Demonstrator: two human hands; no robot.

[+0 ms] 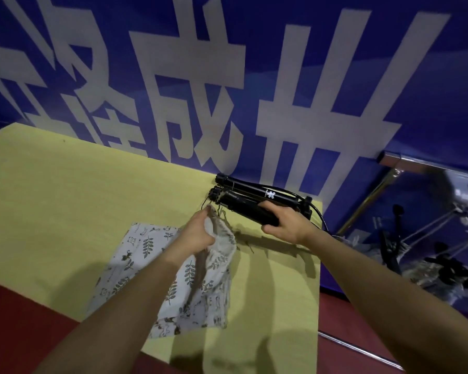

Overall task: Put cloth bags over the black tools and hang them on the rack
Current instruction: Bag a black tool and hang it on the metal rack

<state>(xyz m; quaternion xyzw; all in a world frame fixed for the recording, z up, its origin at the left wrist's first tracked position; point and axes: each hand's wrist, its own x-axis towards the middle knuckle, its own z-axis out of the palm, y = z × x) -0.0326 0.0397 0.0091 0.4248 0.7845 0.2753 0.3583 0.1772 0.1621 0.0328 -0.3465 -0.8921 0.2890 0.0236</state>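
R hand (287, 224) grip round black tool (243, 205)

cloth bag (173, 268) on table (65, 190), black tool (243, 203) right

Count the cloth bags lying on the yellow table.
2. One leaf-print bag is gripped at its mouth by the left hand; another printed bag lies flat beneath it. More may be hidden underneath.
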